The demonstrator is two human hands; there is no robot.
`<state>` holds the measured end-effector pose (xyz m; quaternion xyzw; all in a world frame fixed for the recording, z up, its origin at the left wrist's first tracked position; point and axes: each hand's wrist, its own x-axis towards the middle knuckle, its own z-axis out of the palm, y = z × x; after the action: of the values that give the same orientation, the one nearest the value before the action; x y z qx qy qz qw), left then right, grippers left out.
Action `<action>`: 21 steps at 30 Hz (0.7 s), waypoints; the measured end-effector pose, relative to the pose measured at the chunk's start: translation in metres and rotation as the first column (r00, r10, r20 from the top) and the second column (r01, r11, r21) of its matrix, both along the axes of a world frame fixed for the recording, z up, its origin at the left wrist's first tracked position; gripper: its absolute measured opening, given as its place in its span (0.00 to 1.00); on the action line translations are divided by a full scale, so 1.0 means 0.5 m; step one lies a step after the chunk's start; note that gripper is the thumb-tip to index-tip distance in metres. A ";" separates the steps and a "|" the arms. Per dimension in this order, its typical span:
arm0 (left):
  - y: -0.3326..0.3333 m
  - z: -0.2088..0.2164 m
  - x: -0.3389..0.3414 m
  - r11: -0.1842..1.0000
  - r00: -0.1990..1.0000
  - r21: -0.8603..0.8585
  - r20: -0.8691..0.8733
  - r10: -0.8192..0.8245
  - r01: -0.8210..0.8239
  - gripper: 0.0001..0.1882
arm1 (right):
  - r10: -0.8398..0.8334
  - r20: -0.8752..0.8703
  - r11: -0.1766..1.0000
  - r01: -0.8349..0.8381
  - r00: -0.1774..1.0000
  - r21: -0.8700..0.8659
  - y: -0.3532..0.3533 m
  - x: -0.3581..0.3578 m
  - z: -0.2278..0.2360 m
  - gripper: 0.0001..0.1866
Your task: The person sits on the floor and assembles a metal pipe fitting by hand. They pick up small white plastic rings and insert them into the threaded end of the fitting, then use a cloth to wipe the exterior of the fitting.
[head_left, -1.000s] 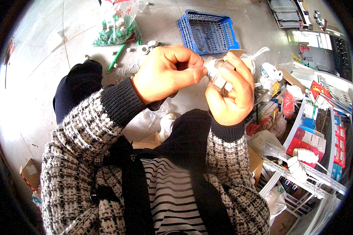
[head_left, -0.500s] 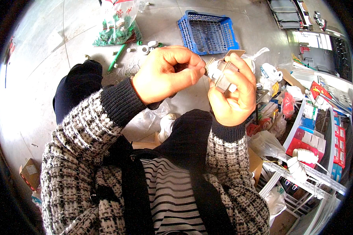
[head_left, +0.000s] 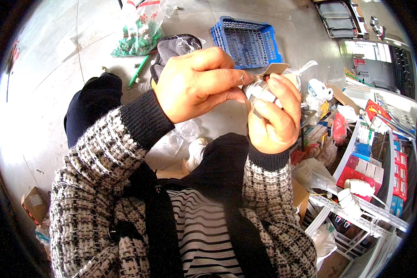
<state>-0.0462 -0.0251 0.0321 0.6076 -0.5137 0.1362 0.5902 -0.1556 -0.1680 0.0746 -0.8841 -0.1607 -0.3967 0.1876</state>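
Observation:
My right hand is closed around a metal pipe fitting with a round, shiny end, held up in front of me. A flat tan piece sticks out above the fitting, and my right fingers hide part of its body. My left hand comes in from the left with its thumb and index finger pinched at the fitting's end. A thin white strand shows at these fingertips; what they grip is too small to make out.
A blue plastic crate stands on the floor ahead. Left of it lie a dark grey fabric item with white threads, a green tube and a clear bag of green fittings. Shelving with boxes crowds the right.
The dark grey fabric item has come into view behind my left hand, over where white fittings showed. My left fingers have shifted against the fitting's end; my right hand keeps its hold.

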 end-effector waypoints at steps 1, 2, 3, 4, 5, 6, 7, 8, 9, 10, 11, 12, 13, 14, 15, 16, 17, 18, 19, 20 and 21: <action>0.000 0.000 0.002 1.000 0.999 -0.021 0.038 0.006 -0.005 0.19 | 0.009 0.001 1.000 -0.009 1.000 0.001 0.000 0.000 0.000 0.16; -0.001 -0.001 0.005 0.999 0.997 -0.043 0.075 0.013 -0.009 0.19 | 0.018 0.001 1.000 -0.018 1.000 0.001 0.001 -0.001 -0.001 0.16; -0.002 -0.001 0.006 0.998 0.993 -0.065 0.112 0.019 -0.012 0.19 | 0.026 0.002 1.000 -0.026 1.000 0.002 0.000 -0.001 -0.001 0.16; -0.002 0.000 0.006 0.997 0.991 -0.072 0.129 0.022 -0.013 0.20 | 0.037 0.003 0.999 -0.038 0.999 0.012 0.000 -0.001 0.000 0.16; -0.002 0.002 0.006 0.997 0.989 -0.079 0.145 0.024 -0.013 0.20 | 0.049 0.005 0.999 -0.049 0.999 0.022 -0.001 -0.002 0.001 0.15; -0.001 0.002 0.005 0.996 0.987 -0.086 0.161 0.027 -0.014 0.20 | 0.060 0.007 0.998 -0.060 0.998 0.033 0.000 -0.002 0.001 0.15; -0.001 0.001 0.006 0.996 0.984 -0.087 0.174 0.024 -0.009 0.20 | 0.069 0.005 0.997 -0.069 0.998 0.040 0.000 -0.002 0.002 0.15; 0.000 0.000 0.008 0.996 0.982 -0.088 0.187 0.020 -0.004 0.20 | 0.077 0.004 0.996 -0.077 0.997 0.047 0.001 -0.002 0.003 0.15; 0.000 -0.001 0.009 0.996 0.980 -0.088 0.199 0.017 0.001 0.20 | 0.085 0.002 0.995 -0.085 0.996 0.055 0.001 -0.002 0.004 0.15; 0.001 0.000 0.008 0.996 0.980 -0.090 0.198 0.000 0.018 0.20 | 0.097 0.001 0.993 -0.097 0.995 0.071 0.000 -0.002 0.003 0.15; 0.003 0.001 0.008 0.995 0.980 -0.092 0.196 -0.016 0.035 0.20 | 0.109 0.001 0.990 -0.108 0.994 0.086 0.000 -0.002 0.002 0.15; 0.004 0.001 0.007 0.994 0.980 -0.094 0.194 -0.032 0.051 0.20 | 0.121 0.000 0.988 -0.120 0.993 0.102 -0.001 -0.002 0.002 0.16; 0.005 0.001 0.006 0.995 0.980 -0.082 0.195 -0.041 0.058 0.19 | 0.124 0.004 0.986 -0.124 0.992 0.110 0.000 -0.002 0.001 0.15; 0.007 0.000 0.006 0.995 0.979 -0.070 0.197 -0.049 0.064 0.19 | 0.128 0.008 0.985 -0.128 0.992 0.119 0.002 -0.002 0.002 0.15; 0.007 0.000 0.005 0.996 0.979 -0.061 0.196 -0.059 0.072 0.19 | 0.129 0.010 0.984 -0.129 0.992 0.125 0.003 -0.002 0.004 0.15; 0.005 -0.001 0.005 0.995 0.977 -0.079 0.208 -0.039 0.057 0.17 | 0.132 0.010 0.983 -0.133 0.991 0.123 0.003 -0.002 0.006 0.15; 0.003 -0.004 0.004 0.994 0.976 -0.097 0.218 -0.020 0.042 0.16 | 0.136 0.011 0.983 -0.136 0.991 0.122 0.004 -0.001 0.008 0.15; 0.000 -0.006 0.004 0.993 0.973 -0.116 0.229 0.000 0.028 0.15 | 0.139 0.011 0.983 -0.139 0.990 0.120 0.003 -0.001 0.009 0.15; -0.002 -0.008 0.005 0.991 0.968 -0.130 0.250 -0.004 0.038 0.14 | 0.145 0.006 0.982 -0.144 0.989 0.122 0.002 -0.001 0.010 0.15; -0.003 -0.009 0.006 0.988 0.963 -0.144 0.271 -0.007 0.048 0.14 | 0.151 0.001 0.981 -0.150 0.989 0.123 0.002 -0.001 0.010 0.15; -0.001 -0.011 0.008 0.986 0.956 -0.154 0.292 -0.009 0.056 0.14 | 0.159 -0.002 0.979 -0.157 0.987 0.127 0.001 -0.001 0.009 0.15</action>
<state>-0.0423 -0.0258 0.0267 0.5229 -0.5921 0.2550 0.5576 -0.1563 -0.1676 0.0792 -0.8572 -0.2038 -0.3845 0.2753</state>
